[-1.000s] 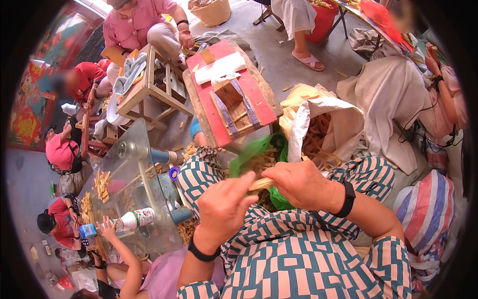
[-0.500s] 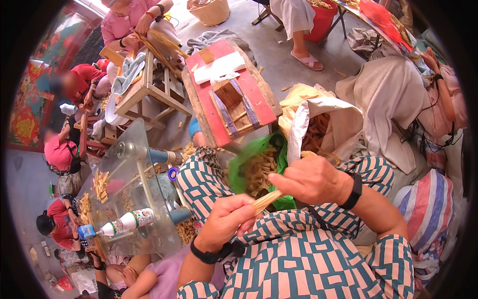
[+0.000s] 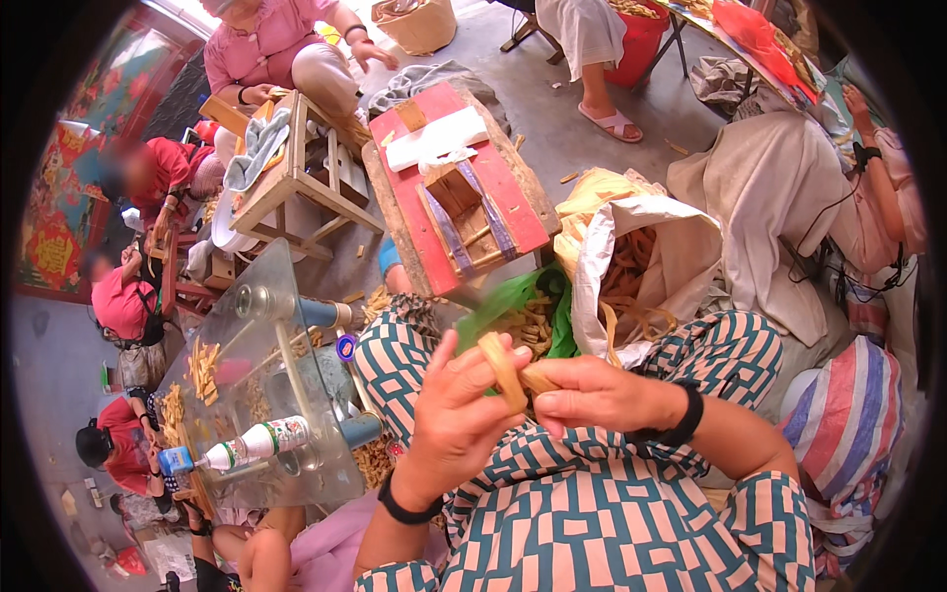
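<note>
My left hand (image 3: 457, 414) grips a bent, pale yellow strip (image 3: 505, 375), some fingers raised. My right hand (image 3: 602, 395) pinches the same strip just right of it, over my patterned lap. Behind my hands lie a green plastic bag (image 3: 552, 291) holding short tan pieces and an open white sack (image 3: 602, 286) full of tan strips. Beyond stands a red board (image 3: 508, 207) on worn wood, bearing a wooden jig with purple bands (image 3: 464, 217) and white paper (image 3: 434, 138).
A glass table (image 3: 326, 454) with bottles and tan pieces is at left, a wooden stool (image 3: 306, 227) behind it. Several co-workers sit around, including one in pink (image 3: 256, 49). A striped bag (image 3: 838, 424) and draped cloth (image 3: 750, 207) are at right.
The strip was straight between my hands and is now bent. My left hand has turned upward. The co-worker at top left has lowered long strips and reached a hand out.
</note>
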Tool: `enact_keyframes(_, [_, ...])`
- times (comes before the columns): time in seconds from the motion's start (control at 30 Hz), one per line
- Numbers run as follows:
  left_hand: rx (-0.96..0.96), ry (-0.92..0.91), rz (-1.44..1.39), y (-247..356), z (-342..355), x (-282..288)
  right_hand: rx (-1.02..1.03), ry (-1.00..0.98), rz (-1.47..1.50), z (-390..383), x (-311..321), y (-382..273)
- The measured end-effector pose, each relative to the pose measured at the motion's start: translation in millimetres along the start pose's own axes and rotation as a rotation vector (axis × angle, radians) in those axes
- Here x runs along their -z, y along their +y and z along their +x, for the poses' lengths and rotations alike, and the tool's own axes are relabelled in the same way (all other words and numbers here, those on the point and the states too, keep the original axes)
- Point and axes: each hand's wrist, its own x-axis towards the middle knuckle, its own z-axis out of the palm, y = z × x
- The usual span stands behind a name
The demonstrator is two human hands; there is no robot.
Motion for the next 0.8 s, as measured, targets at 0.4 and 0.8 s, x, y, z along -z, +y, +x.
enact_keyframes(0.4, [-0.165, -0.012, 0.472, 17, 7, -22, -0.198, 0.11, 0.418, -3, 6, -8])
enact_keyframes(0.8, [-0.193, 0.573, 0.849, 4, 7, -19, -0.092, 0.045, 0.546, 18, -8, -35])
